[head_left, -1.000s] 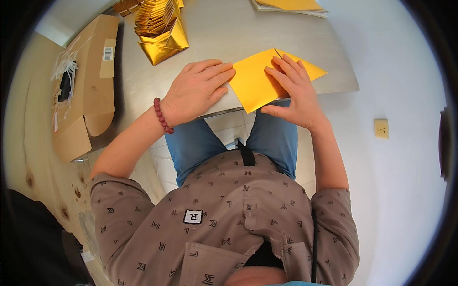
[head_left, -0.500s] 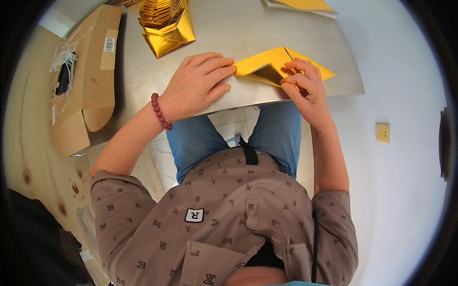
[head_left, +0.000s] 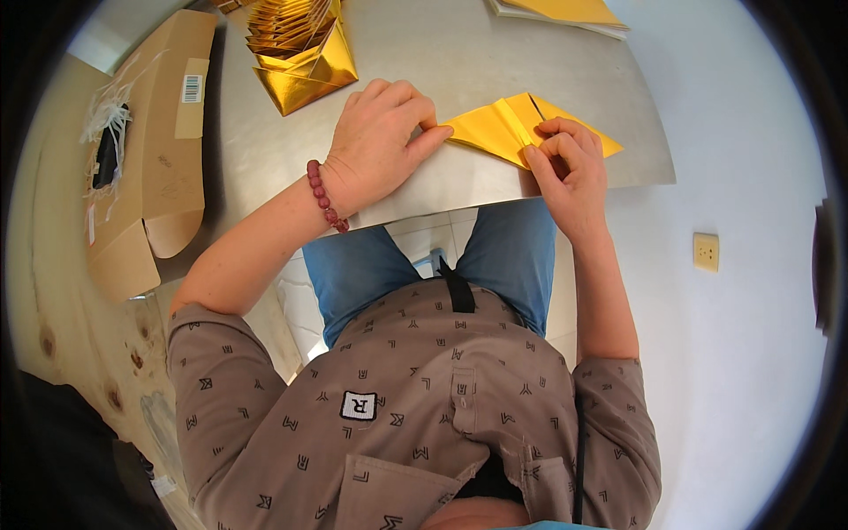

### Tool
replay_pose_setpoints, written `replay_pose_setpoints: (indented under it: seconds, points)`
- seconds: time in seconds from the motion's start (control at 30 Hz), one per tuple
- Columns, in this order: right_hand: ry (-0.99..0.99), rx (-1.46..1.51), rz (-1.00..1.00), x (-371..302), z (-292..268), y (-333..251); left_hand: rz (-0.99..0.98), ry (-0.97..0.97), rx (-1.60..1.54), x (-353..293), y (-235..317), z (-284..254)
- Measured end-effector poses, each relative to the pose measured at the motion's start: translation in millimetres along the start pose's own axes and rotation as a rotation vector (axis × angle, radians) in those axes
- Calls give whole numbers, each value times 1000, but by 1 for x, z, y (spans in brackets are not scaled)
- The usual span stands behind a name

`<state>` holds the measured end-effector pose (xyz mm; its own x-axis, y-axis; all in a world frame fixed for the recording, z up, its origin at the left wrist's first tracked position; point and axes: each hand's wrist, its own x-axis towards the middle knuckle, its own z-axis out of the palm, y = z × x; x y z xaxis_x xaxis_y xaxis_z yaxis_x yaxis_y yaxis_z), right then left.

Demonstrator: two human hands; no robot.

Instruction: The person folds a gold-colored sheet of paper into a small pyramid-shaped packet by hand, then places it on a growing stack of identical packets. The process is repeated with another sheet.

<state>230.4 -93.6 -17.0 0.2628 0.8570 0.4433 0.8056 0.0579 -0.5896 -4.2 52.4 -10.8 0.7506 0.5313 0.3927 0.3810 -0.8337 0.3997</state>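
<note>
A partly folded sheet of gold paper (head_left: 486, 126) lies on the metal table near its front edge, both ends drawn out to points. At its left point, my left hand (head_left: 380, 137) pinches the tip between thumb and finger. My right hand (head_left: 572, 168) grips the lower right part of the fold with thumb and forefinger, its other fingers curled. A dark slit shows between two layers near the right fingertips. Beyond my left hand sits a row of shiny folded gold paper pieces (head_left: 314, 71), nested one into another.
The grey metal table (head_left: 424, 53) has a rounded right edge beside a white wall. A stack of gold sheets (head_left: 574, 13) lies at the far right. Left of the table stands an open cardboard box (head_left: 163, 168) with white shredded strands and a black object in it.
The raised flap of the gold paper has been pressed down flatter, and its dark opening is gone. My left hand has turned and now pinches the left tip.
</note>
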Motion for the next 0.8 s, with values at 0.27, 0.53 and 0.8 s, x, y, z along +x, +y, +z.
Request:
replay_pose_setpoints:
  seconds: [0.27, 0.53, 0.8]
  points:
    - [-7, 8, 35, -2, 2, -1, 341, 15, 92, -20, 36, -7]
    - [2, 9, 50, -2, 2, -2, 233, -202, 37, -37, 44, -3]
    - [-15, 18, 83, -2, 3, -2, 179, -266, -23, -37, 39, -1]
